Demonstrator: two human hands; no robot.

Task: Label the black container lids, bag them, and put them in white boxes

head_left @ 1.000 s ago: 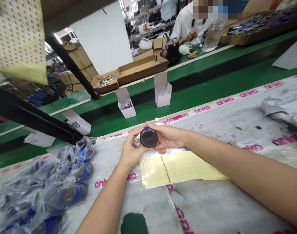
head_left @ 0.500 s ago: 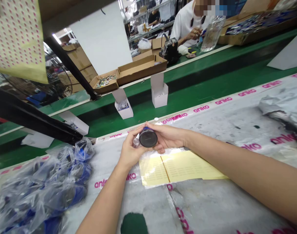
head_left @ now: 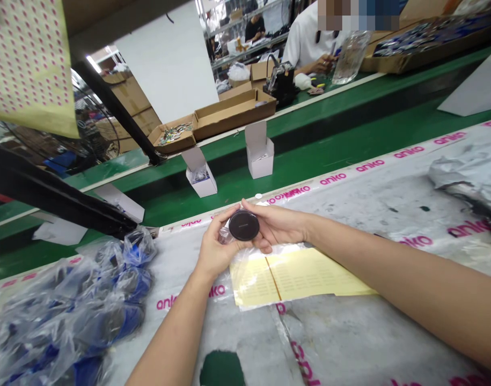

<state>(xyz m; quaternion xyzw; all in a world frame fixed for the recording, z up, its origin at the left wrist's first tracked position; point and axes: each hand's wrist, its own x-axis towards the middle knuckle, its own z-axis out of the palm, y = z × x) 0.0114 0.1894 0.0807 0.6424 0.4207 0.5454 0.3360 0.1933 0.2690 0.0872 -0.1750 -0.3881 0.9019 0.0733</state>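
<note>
Both hands hold a round object with a flat black end [head_left: 244, 225], above the middle of the table. The black face is turned towards me; its sides are mostly hidden by my fingers. My left hand [head_left: 217, 246] is closed round its left side, with crumpled clear plastic [head_left: 225, 234] at the fingers. On the right side my right hand [head_left: 275, 222] grips it, fingertips meeting the left ones at the top. Yellow label sheets [head_left: 297, 276] lie just below the hands. Several blue items in clear bags [head_left: 108, 300] are piled on the left.
Small open white boxes [head_left: 260, 161] stand on the green belt [head_left: 329, 126] beyond the table. A black post [head_left: 64, 187] slants in from the left. Cardboard trays [head_left: 237, 112] sit behind the belt. Across from me a person in a white sleeve [head_left: 295, 43] handles something small.
The round object has tilted so its black face shows more fully and the blue side no longer shows. The white boxes have shifted slightly left along the belt. My arms have hardly moved.
</note>
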